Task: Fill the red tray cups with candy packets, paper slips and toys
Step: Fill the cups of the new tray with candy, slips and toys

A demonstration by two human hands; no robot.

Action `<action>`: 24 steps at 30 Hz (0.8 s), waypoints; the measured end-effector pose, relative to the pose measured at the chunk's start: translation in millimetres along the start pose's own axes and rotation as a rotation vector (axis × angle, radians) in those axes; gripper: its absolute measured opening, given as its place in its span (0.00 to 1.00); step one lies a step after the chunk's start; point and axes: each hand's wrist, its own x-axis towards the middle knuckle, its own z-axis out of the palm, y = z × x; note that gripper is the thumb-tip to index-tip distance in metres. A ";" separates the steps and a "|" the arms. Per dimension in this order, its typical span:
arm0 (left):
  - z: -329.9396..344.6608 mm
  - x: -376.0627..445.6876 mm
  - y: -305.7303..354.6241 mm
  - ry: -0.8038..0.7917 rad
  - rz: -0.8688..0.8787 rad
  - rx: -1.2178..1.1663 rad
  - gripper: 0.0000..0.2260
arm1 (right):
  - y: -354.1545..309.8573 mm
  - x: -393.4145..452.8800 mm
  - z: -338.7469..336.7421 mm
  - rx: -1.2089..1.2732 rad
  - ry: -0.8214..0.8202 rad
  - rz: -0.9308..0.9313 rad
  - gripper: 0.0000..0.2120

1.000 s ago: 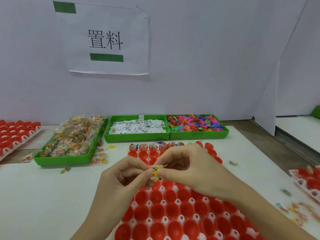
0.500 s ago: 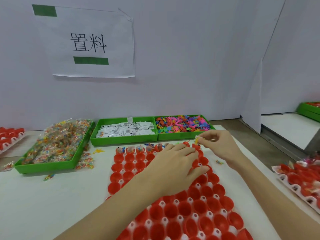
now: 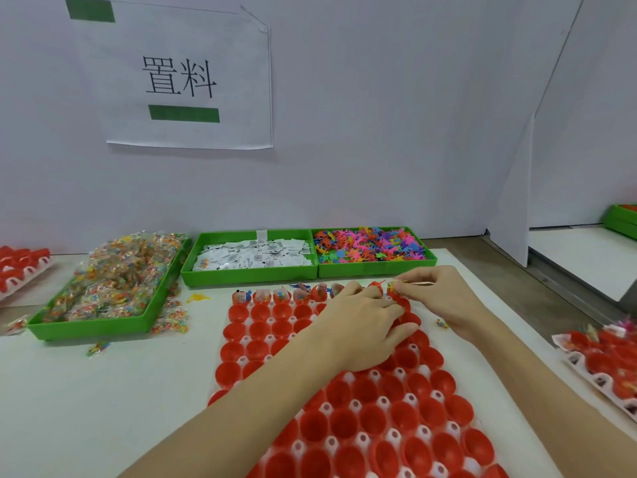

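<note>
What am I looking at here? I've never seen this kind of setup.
One camera, worn on a person's head, looks down at two bare hands; there is no robot. On the table lies a red tray of cups, only its far row filled. Behind it stand green bins: candy packets, paper slips, toys. The right hand pinches a small item over the tray's far right corner; what it is I cannot tell. The left hand rests open on the cups.

At frame centre, the left hand (image 3: 362, 326) rests flat on the red tray (image 3: 372, 408), while the right hand (image 3: 444, 301) pinches a small packet (image 3: 393, 285) over the tray's far-right cup. Three green bins (image 3: 248, 272) line the worktop (image 3: 103, 391) behind.
</note>
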 end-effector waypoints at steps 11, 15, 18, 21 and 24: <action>0.0 1.9 -1.3 -0.007 0.002 0.003 0.21 | -2.7 7.7 16.2 0.191 0.004 0.222 0.06; 0.0 1.6 -0.8 -0.010 0.003 0.027 0.22 | -0.7 9.3 14.7 0.191 -0.042 0.254 0.07; -1.4 1.3 1.2 0.000 0.002 0.038 0.23 | -1.4 10.6 8.1 0.210 -0.124 0.281 0.07; -4.6 -0.2 3.6 -0.005 0.010 0.051 0.24 | -1.8 11.1 0.1 0.257 -0.168 0.259 0.08; -9.2 -5.7 3.0 -0.008 -0.003 -0.050 0.25 | -1.1 9.2 -2.2 0.283 -0.138 0.218 0.09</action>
